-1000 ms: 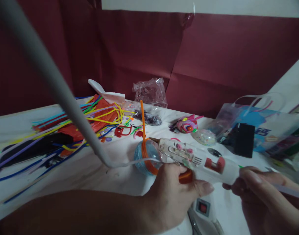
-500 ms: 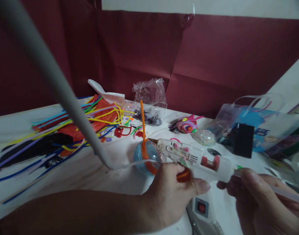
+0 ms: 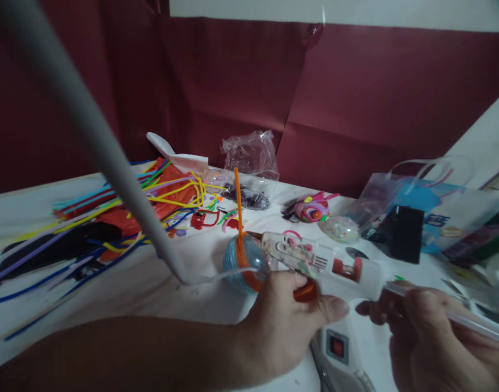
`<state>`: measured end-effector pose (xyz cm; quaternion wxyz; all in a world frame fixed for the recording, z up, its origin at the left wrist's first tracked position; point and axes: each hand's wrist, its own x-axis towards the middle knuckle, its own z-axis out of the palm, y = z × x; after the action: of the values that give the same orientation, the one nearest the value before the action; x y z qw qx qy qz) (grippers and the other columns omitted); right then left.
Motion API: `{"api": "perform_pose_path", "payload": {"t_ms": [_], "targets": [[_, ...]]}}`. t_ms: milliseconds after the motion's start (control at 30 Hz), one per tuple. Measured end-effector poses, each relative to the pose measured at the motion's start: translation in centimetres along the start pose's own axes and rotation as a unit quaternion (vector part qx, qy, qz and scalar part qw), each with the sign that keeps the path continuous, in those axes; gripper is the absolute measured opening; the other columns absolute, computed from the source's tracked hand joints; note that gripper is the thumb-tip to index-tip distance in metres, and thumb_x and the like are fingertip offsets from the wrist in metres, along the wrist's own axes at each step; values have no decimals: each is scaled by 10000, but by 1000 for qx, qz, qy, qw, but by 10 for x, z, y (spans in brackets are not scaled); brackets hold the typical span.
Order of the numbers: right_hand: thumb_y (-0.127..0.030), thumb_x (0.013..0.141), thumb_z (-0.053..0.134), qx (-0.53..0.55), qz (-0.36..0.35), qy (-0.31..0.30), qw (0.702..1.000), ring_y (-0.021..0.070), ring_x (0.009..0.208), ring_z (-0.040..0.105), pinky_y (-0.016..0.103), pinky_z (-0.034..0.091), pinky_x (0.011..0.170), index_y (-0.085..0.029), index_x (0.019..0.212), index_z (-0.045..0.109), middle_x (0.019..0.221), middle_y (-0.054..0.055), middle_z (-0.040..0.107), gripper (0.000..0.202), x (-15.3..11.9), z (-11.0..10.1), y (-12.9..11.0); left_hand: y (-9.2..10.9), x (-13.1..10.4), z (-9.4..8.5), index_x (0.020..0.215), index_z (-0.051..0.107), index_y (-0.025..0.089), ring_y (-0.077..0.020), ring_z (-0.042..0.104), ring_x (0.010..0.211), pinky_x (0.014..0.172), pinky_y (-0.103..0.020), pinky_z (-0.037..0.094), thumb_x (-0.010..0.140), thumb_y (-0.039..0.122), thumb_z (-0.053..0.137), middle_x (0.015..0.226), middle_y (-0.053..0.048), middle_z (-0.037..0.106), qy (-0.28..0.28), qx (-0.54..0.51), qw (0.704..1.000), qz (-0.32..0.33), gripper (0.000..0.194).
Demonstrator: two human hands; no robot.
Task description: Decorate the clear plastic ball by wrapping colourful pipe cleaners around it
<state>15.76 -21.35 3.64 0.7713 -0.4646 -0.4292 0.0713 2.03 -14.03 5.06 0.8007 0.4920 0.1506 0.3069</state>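
Note:
My left hand (image 3: 288, 321) grips a white glue gun (image 3: 315, 261) by its body, a finger on the orange trigger (image 3: 304, 293). Its nozzle touches a clear blue ball (image 3: 243, 261) wrapped with an orange pipe cleaner (image 3: 238, 209) that sticks straight up. My right hand (image 3: 433, 337) pinches the translucent glue stick (image 3: 449, 316) that enters the back of the gun.
A pile of coloured pipe cleaners (image 3: 110, 212) covers the left of the white table (image 3: 122, 288). A grey lamp arm (image 3: 81, 125) crosses the view diagonally. Crumpled clear bags (image 3: 249, 155), a pink wound ball (image 3: 312, 208), a clear speckled ball (image 3: 340, 228) and a blue gift bag (image 3: 429, 212) lie behind.
The glue gun has slid slightly to the left toward the ball. My right hand has shifted along the glue stick, more of which now shows behind the gun.

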Motion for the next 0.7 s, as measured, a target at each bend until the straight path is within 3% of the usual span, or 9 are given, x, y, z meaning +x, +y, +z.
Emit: {"api": "perform_pose_path", "payload": {"t_ms": [100,233,433,600,700], "targets": [[-428,850,777,27,-17,-60,998,180,604,496,213,444,582,-186,822,649,679,32,542,275,3,0,-6,-1,0,1,820,680,117,-64,556,686,691,-182,431,697,214,696,762,3,663,4,-2,1000,-3,157],[-384,761,850,24,4,-45,999,195,616,528,231,479,603,-203,911,654,698,49,572,306,2,2,-9,-2,0,1,929,680,129,-103,604,814,754,-204,442,726,229,673,920,-42,695,-15,-8,1000,7,226],[-265,758,817,12,32,-40,999,188,677,540,210,468,648,-205,854,662,784,45,592,192,-3,4,-12,-3,-1,1,971,665,126,-173,616,971,850,-260,445,733,257,672,1001,-71,692,-24,-1,1000,2,272],[-228,736,791,-44,0,-8,999,195,725,512,250,438,698,-207,771,651,788,23,570,146,-1,2,-15,-4,-2,1,985,661,140,-198,598,1033,894,-287,433,732,277,674,1026,-66,687,-30,4,1000,5,288],[-195,703,786,-47,-41,-28,998,208,721,524,267,435,697,-200,730,658,768,37,578,131,5,-8,-9,-3,-1,0,1013,653,144,-211,585,1060,915,-298,423,733,287,674,1033,-64,683,-42,13,999,16,316]]}}
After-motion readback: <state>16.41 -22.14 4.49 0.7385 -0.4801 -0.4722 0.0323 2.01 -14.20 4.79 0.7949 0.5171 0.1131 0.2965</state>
